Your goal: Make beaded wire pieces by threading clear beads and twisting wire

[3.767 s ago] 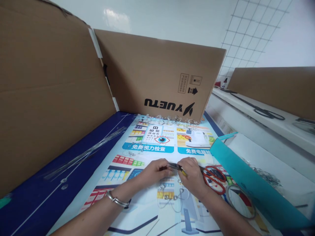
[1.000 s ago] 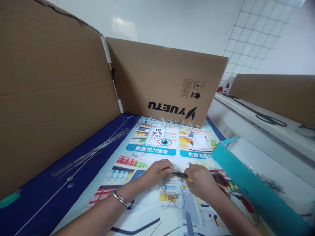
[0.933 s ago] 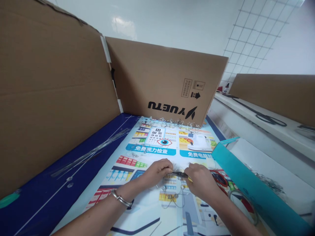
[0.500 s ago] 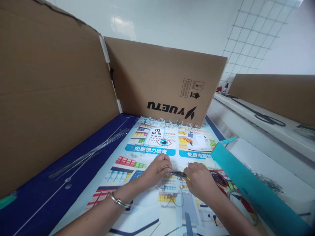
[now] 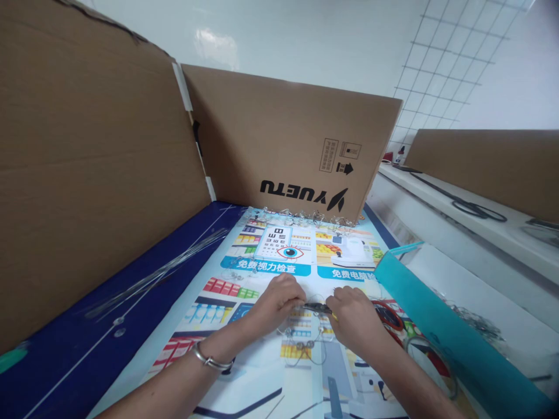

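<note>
I see a tall brown cardboard panel point(image 5: 87, 163) filling the upper left of the frame, meeting a second panel point(image 5: 271, 125) at centre, printed YUETU upside down. White tape strips point(image 5: 182, 87) mark their corner. A pale wall point(image 5: 305, 41) rises behind, with a wire grid point(image 5: 441, 74) at upper right. Below that, I make out a small bottle point(image 5: 400, 155) on a white ledge point(image 5: 515, 235), near another cardboard sheet point(image 5: 489, 166).

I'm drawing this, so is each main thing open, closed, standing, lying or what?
Right hand: closed around the pliers
Pliers: pointing left; open or shut, can't tell
Left hand: pinched shut at the pliers' tips
Looped wire: bent
Teal box: open, wire pieces inside
Scissors: lying, partly hidden
Big cardboard: standing, lettering upside down
</note>
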`<move>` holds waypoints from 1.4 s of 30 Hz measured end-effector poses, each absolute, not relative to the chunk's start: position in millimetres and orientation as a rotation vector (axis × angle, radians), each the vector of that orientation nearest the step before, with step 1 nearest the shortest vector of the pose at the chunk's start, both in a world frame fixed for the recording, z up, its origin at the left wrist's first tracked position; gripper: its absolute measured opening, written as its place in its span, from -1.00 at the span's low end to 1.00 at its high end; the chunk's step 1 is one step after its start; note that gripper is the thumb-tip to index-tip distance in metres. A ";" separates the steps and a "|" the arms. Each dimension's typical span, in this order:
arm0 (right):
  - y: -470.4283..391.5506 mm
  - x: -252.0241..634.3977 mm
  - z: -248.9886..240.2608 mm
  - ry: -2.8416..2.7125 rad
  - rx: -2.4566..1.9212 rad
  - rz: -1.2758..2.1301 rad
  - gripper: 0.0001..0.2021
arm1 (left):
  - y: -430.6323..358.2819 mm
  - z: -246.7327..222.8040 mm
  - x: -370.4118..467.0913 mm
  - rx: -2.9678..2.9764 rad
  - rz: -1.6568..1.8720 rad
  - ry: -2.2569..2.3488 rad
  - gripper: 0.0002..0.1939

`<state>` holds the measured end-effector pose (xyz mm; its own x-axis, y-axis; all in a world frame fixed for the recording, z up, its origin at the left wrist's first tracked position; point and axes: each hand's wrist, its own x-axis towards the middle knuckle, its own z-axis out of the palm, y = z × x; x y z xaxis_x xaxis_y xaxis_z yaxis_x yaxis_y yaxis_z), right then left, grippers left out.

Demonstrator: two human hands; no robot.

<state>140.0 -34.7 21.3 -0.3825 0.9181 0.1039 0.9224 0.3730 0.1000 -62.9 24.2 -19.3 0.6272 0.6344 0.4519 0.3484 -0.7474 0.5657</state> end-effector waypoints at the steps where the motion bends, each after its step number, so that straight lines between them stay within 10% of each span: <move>1: -34.7 140.0 21.5 -2.575 -1.731 -0.226 -0.93 | 24.0 -19.4 -63.2 2.433 0.904 0.783 -0.84; 30: -32.4 145.5 33.6 -2.563 -1.774 -0.247 -0.90 | 21.8 -18.6 -63.1 2.495 0.926 0.811 -0.81; 42: -19.4 166.3 25.7 -2.151 -1.747 0.388 -0.78 | 22.0 -21.0 -64.0 2.474 0.899 0.783 -0.84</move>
<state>166.3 -19.4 25.7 -0.1846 0.9786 0.0907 0.8853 0.2057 -0.4170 -64.0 22.0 -21.0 0.6375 0.6200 0.4575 0.3680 -0.7666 0.5262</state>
